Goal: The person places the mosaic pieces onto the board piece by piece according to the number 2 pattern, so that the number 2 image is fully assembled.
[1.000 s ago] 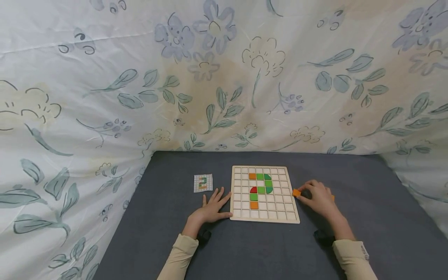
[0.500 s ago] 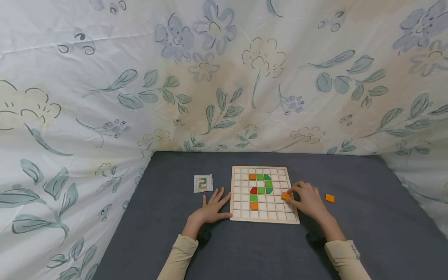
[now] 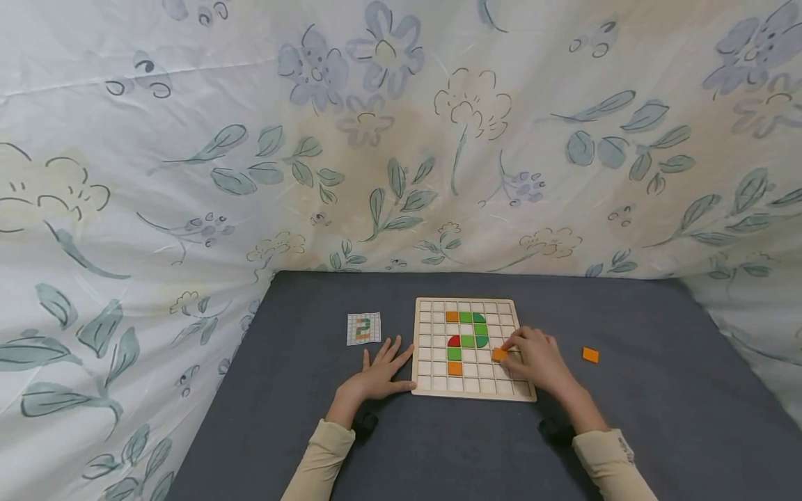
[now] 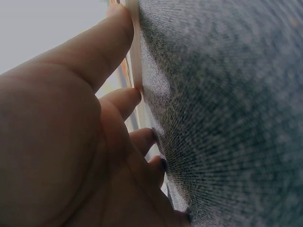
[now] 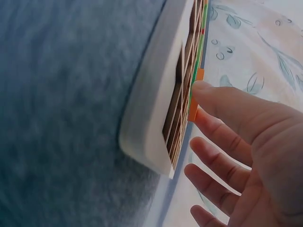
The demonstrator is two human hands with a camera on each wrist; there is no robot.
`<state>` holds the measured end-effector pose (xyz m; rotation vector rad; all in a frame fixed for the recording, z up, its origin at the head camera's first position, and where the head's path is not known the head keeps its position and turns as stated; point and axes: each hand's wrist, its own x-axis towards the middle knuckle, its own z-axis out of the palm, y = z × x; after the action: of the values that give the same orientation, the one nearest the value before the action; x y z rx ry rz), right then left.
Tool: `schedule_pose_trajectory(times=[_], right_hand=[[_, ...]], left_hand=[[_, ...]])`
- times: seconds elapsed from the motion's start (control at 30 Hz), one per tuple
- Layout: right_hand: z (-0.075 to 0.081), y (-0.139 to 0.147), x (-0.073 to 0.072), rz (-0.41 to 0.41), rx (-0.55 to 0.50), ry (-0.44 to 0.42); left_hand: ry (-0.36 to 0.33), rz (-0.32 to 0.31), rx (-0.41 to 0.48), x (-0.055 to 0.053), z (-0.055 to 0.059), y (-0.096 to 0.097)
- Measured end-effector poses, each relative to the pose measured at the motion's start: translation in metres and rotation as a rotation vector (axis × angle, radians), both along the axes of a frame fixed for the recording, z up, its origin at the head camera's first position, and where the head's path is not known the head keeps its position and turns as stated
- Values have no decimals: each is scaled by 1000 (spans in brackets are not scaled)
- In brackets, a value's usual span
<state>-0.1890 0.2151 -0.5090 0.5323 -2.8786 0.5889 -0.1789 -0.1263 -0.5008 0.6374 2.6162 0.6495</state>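
Note:
A wooden grid board (image 3: 432,383) lies on the dark table, with orange, green and red tiles set in its cells in a curved figure. My right hand (image 3: 537,358) is over the board's right side and pinches an orange square tile (image 3: 498,355) between thumb and fingers. In the right wrist view the thumb presses the orange tile (image 5: 196,94) close over the grid, the other fingers spread below. My left hand (image 3: 376,372) rests on the table with fingers spread, thumb and index fingertips at the board's left edge. The left wrist view shows them along that edge.
Another orange square tile (image 3: 590,355) lies on the table right of the board. A small printed pattern card (image 3: 363,328) with a similar coloured figure lies left of the board. Floral cloth (image 3: 401,153) hangs behind and beside the dark table (image 3: 464,445).
My right hand has moved left from beside the board to over its right cells, carrying the orange tile. The loose orange tile has come into full view. The left hand stays put.

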Motion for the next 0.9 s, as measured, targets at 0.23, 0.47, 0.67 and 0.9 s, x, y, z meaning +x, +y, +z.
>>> schedule_pose_trajectory(times=[0.23, 0.47, 0.67, 0.9], right_hand=[[2, -10, 3, 40, -26, 19], [5, -19, 6, 85, -44, 24], [6, -25, 6, 100, -78, 12], [6, -31, 7, 124, -77, -9]], left_hand=[[-4, 8, 2, 0, -1, 0], [-3, 0, 8, 0, 0, -1], [2, -6, 10, 0, 0, -1], [3, -5, 7, 0, 0, -1]])
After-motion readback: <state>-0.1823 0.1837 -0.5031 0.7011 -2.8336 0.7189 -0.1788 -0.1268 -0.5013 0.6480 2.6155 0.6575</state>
